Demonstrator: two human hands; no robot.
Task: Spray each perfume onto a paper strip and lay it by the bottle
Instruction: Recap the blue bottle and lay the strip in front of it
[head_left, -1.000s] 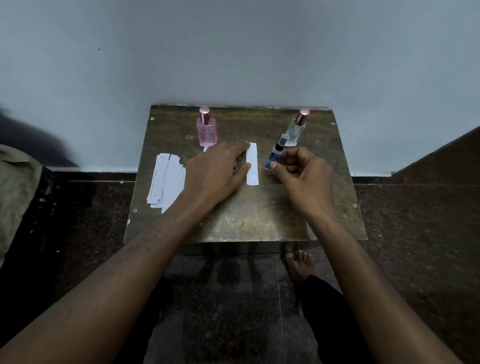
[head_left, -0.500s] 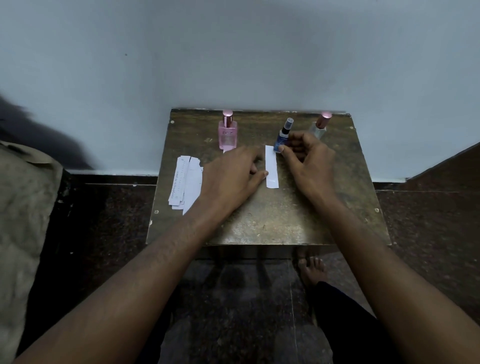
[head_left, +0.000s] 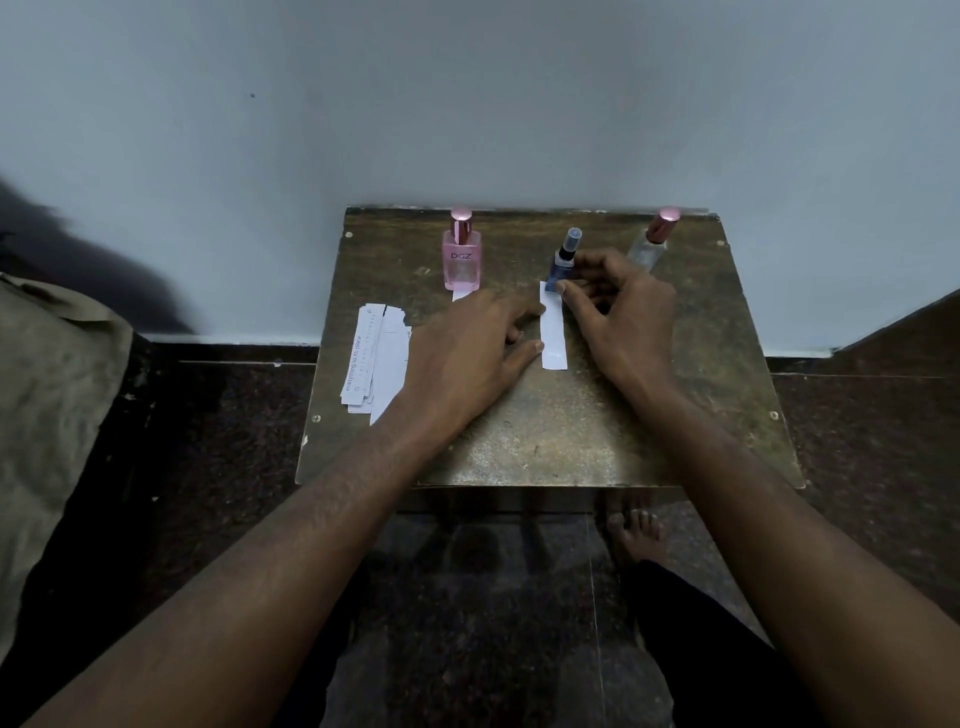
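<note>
Now | step: second bottle being set down, as it looks | right hand (head_left: 618, 306) grip curled round blue bottle (head_left: 562, 262), upright on surface (head_left: 571, 441) | paper strip (head_left: 552, 327) just left of that grip, left hand (head_left: 478, 343) flat, touching it | next: let go, take clear bottle (head_left: 648, 249) further right, fresh strip needed

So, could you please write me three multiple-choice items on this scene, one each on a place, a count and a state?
1. Where does the spare strip pile lie?
A. left of the pink bottle
B. right of the clear bottle
C. on the floor

2. How many bottles stand on the table?
A. two
B. three
C. four

3. What does the right hand hold?
A. nothing
B. a paper strip
C. the blue bottle

Key: 1 A, the pile lies at the table's left edge; 2 B, pink, blue, clear; 3 C, its fingers pinch that bottle.
</note>
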